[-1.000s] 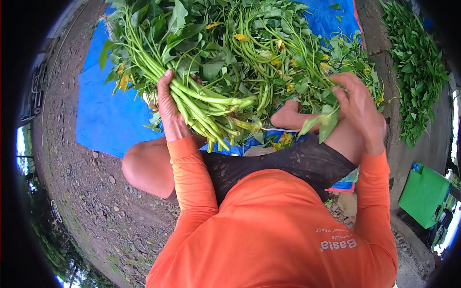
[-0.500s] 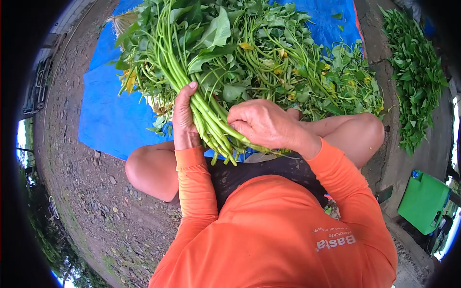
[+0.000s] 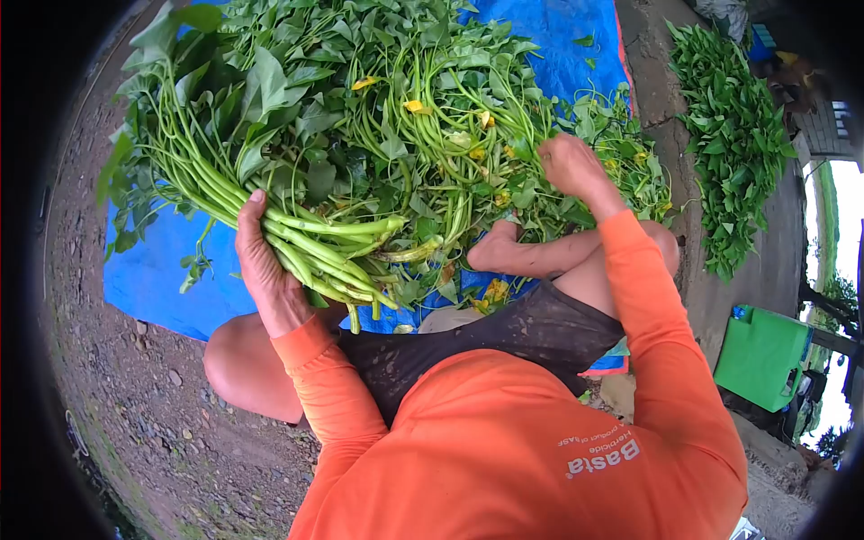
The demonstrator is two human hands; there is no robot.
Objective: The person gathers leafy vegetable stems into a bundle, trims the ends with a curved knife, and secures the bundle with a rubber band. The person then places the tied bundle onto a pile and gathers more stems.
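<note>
My left hand is closed around a thick bunch of leafy green stems, thumb on top. The cut ends point right over my lap, and the leaves spread to the upper left. Over the right side of a large pile of leafy stems, my right hand is stretched out with its fingers curled down. Its fingertips meet the greens, and whatever they may hold is hidden. Yellow leaves show among the pile's stems.
A blue tarp lies under the pile. My bare foot rests at the pile's near edge. Another heap of green leaves lies on the concrete at right, with a green plastic container nearer me. Stony ground is at left.
My right hand has left the bunch's stem ends and moved right and away, over the pile. My left hand has carried the bunch left and tilted it, leaves outward.
</note>
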